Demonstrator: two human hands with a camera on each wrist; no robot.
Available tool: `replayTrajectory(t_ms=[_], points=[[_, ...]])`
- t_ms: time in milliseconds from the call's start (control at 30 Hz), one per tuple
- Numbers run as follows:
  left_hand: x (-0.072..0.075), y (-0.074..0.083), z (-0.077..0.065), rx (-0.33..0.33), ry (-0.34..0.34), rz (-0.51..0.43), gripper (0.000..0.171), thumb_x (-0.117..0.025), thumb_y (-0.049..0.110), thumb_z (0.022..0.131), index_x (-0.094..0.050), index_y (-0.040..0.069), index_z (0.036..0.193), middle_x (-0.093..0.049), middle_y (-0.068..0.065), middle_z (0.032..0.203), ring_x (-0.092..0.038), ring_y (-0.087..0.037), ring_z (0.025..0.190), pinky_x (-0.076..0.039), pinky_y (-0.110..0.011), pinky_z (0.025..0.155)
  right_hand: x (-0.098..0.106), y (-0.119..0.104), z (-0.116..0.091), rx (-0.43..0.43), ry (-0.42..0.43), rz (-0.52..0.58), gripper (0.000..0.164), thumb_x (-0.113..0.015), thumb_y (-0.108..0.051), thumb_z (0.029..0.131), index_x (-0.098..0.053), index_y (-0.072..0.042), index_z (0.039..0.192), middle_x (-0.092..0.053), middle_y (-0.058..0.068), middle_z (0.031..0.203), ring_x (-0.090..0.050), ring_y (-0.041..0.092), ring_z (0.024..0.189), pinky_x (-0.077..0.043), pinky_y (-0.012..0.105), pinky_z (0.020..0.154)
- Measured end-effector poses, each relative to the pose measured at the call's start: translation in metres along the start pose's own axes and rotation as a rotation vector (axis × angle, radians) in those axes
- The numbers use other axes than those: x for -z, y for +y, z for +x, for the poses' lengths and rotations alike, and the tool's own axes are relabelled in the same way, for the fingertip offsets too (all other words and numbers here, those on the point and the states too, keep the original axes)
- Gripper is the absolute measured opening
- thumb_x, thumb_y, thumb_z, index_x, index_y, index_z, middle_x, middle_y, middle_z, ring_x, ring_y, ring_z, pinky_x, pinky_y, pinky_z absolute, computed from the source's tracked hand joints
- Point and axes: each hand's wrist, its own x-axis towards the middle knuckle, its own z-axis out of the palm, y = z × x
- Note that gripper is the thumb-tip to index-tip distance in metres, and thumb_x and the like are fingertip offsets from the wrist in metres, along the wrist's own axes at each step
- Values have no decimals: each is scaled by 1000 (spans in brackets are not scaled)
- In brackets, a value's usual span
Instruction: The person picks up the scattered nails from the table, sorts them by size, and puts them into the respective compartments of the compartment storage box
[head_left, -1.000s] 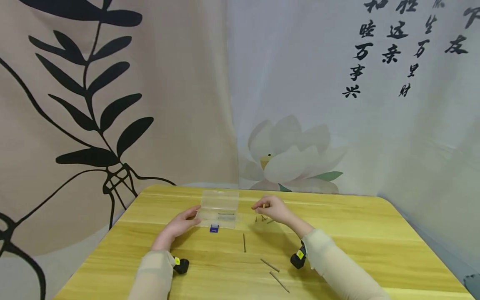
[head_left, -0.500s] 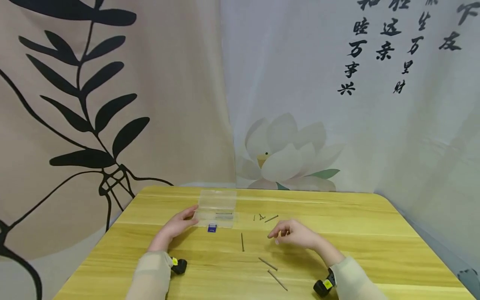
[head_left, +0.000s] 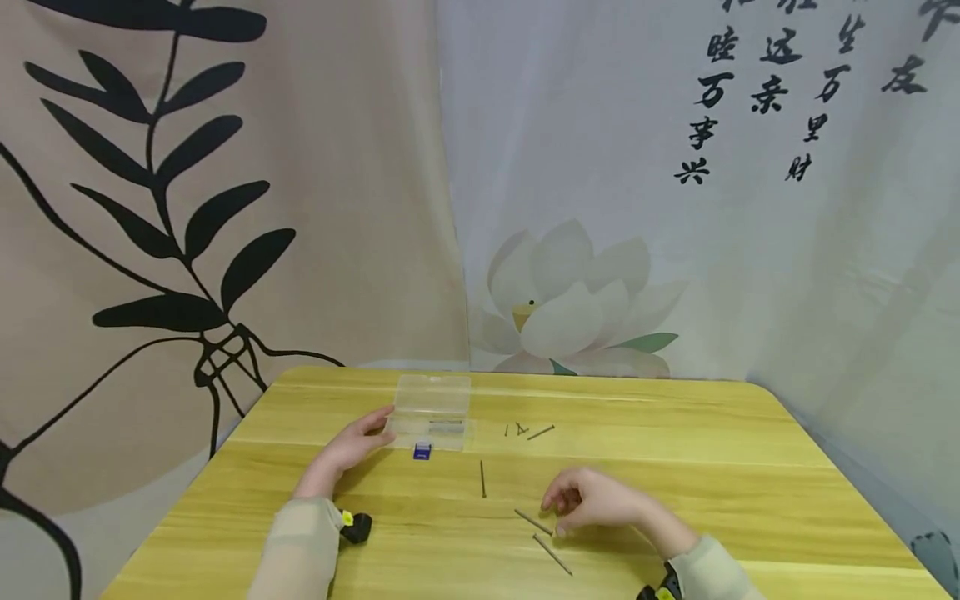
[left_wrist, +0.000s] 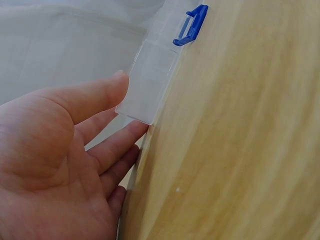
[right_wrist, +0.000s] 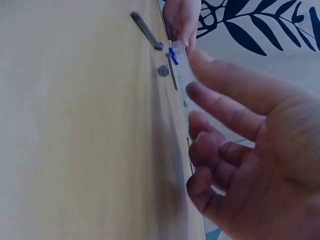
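Two slim grey metal nails [head_left: 533, 522], best pinched mid-shaft, lie beside the loosely curled, seemingly empty right hand [head_left: 594, 502].

box [head_left: 429, 414] in head and wrist views

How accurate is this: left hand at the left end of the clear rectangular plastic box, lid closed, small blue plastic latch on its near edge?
Not closed: the head view shows the clear plastic lid open, on the far side of the box. Rest stands: left hand at the left end, blue latch on the near edge.
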Motion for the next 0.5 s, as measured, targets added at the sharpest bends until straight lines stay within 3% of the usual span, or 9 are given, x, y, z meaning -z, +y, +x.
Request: replayTrajectory(t_ms=[267,500], points=[[-2,2,2,-2,-4,-11,60,-56,19,99,-30,7,152,-31,-28,150,-27,-45,138,-22,-61,109,-1,4,-1,-21,-18,-26,40,-83,-10,73,-69,-7,111,-60,6,80,-47,3,65,-42,18,58],[-2,4,2,4,13,-14,59,-57,17,99,-32,6,152,-32,-29,149,-28,-45,137,-22,-61,109,2,6,6,-61,-12,-5,32,-83,-10,72,-69,-7,101,-56,-3,73,-46,5,63,-40,18,57]])
